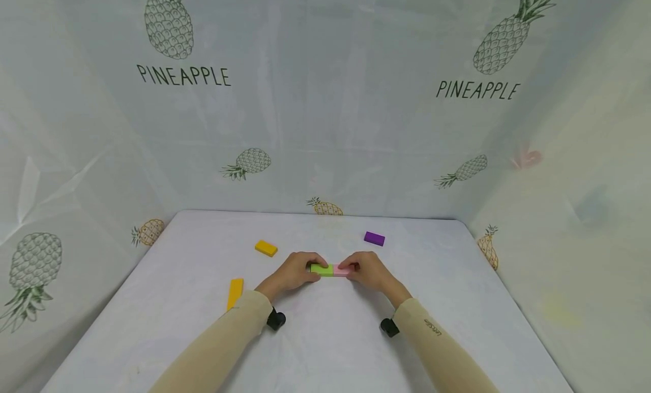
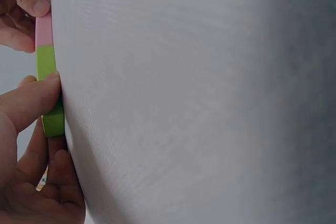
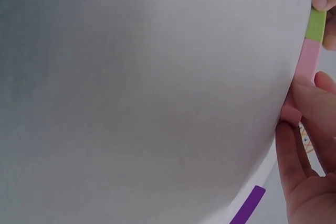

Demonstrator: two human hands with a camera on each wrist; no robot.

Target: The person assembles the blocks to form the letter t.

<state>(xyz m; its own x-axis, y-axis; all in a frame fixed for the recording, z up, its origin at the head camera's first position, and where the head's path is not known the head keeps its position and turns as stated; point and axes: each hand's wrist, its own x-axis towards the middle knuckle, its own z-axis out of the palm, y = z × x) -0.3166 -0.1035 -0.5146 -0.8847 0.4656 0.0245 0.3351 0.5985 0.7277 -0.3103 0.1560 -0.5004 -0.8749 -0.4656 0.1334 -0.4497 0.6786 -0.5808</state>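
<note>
At the middle of the white table, my left hand (image 1: pixel 296 270) pinches a light green block (image 1: pixel 322 270) between thumb and fingers. My right hand (image 1: pixel 371 270) pinches a pink block (image 1: pixel 341 271) from the other side. The two blocks meet end to end in one straight line on the tabletop. In the left wrist view the thumb lies across the green block (image 2: pixel 46 59), whose near end shows below it. The right wrist view shows the thumb on the pink block (image 3: pixel 307 59), touching the green block (image 3: pixel 315 24).
A short yellow block (image 1: pixel 266 248) lies behind and left of my left hand. Further left is a longer yellow block (image 1: pixel 235 293), partly covered by my sleeve. A purple block (image 1: pixel 374 238) lies at the back right. Pineapple-printed cloth surrounds the table (image 1: pixel 458 325).
</note>
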